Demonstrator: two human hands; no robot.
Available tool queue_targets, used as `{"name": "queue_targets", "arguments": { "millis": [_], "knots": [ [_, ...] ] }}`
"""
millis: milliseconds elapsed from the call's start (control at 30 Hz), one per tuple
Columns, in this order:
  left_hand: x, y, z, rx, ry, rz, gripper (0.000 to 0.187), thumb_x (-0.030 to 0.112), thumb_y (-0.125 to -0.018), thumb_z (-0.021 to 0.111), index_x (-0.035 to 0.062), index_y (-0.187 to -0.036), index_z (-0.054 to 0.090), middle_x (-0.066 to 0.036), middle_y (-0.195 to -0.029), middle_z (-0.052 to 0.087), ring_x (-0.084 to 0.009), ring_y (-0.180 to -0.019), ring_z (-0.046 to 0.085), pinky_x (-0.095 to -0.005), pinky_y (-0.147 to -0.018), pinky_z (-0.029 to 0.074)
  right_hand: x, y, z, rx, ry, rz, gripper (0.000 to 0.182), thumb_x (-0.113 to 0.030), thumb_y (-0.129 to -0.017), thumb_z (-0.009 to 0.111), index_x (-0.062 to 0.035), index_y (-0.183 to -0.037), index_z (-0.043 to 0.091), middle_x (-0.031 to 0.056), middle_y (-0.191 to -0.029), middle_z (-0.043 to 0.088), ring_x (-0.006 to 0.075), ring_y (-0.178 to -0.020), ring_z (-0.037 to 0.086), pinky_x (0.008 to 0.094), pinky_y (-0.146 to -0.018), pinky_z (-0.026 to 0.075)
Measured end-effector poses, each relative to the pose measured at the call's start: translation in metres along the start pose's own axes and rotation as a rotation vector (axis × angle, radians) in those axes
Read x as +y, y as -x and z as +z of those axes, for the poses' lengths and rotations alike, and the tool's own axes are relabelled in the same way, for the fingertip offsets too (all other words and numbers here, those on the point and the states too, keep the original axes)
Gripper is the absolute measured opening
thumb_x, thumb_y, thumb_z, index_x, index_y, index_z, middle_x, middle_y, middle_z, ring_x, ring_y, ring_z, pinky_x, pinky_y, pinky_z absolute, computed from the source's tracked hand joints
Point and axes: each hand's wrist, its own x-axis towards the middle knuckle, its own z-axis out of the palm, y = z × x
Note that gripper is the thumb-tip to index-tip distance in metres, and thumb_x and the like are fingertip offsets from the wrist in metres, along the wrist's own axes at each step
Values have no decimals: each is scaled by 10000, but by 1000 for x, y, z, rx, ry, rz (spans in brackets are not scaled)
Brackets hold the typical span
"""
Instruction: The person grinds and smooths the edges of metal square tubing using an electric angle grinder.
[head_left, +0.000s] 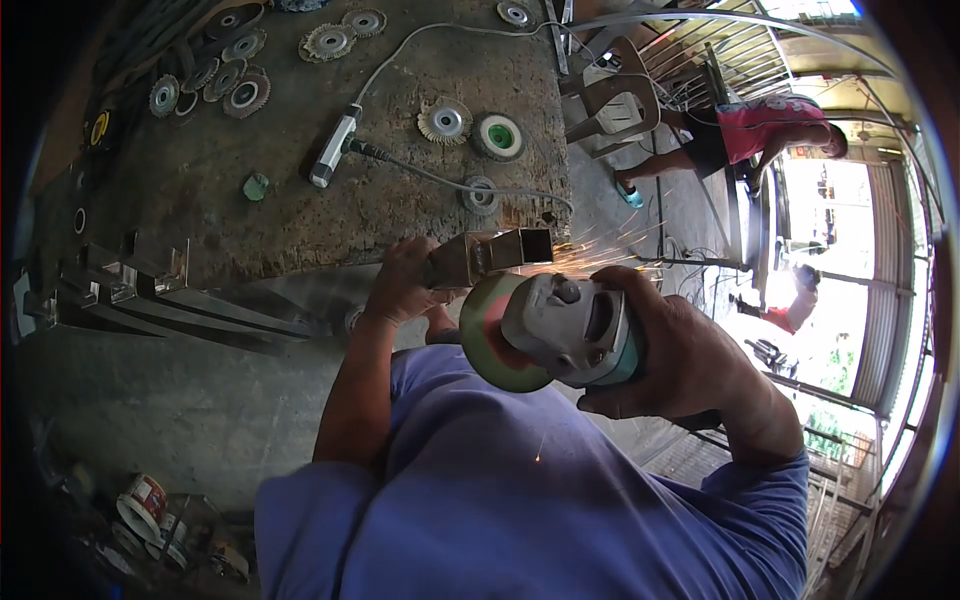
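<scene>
My right hand (pixel 680 350) is wrapped round the body of an angle grinder (pixel 570 325). The grinder's green and red disc (pixel 492 335) meets the lower side of a square metal tube piece (pixel 490 254) at the table edge, and orange sparks (pixel 600 248) fly off to the right. My left hand (pixel 405 278) grips the left end of the tube piece, its fingers closed round the metal. The tube's open square end points right.
The worn table (pixel 270 110) bears several abrasive discs (pixel 445 121), a power strip (pixel 335 150) and its cables. Metal tubes (pixel 200 300) jut out at the left. A co-worker (pixel 760 130) bends over at the upper right, beyond a chair (pixel 620 100). Buckets (pixel 145 505) stand lower left.
</scene>
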Motion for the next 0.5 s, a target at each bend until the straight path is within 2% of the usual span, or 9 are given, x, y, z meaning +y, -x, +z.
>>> {"name": "queue_targets", "arguments": {
  "millis": [100,200,400,500],
  "knots": [
    [-4,0,2,-15,-3,13,704,470,-565,934,103,-1054,586,-104,-1042,646,-355,-1051,609,-466,-965,447,3,-4,-2,25,38,-84,918,-288,-677,909,-43,-1389,385,216,-1052,710,383,-1025,707,427,-882,546],
    [-1,0,0,4,17,4,700,459,-559,939,100,-1042,581,-101,-1036,645,-352,-1040,610,-464,-960,451,3,-5,-5,-4,-10,-87,1001,-218,-600,953,-19,-1406,395,193,-1112,694,348,-1037,710,413,-893,553],
    [0,-2,-2,-81,9,-26,670,423,-588,935,100,-1072,604,-76,-1010,631,-332,-1050,615,-469,-962,450,-7,-7,-9,-9,46,-65,1006,-227,-588,963,-20,-1401,408,189,-1112,695,346,-1034,712,417,-878,555],
    [-6,1,1,-22,-124,178,643,431,-631,915,114,-1103,616,-71,-1038,622,-318,-1072,617,-470,-969,446,-3,-7,-8,-2,44,-151,1015,-240,-595,965,-28,-1411,401,189,-1116,695,346,-1033,713,416,-871,557]
  ]
}}
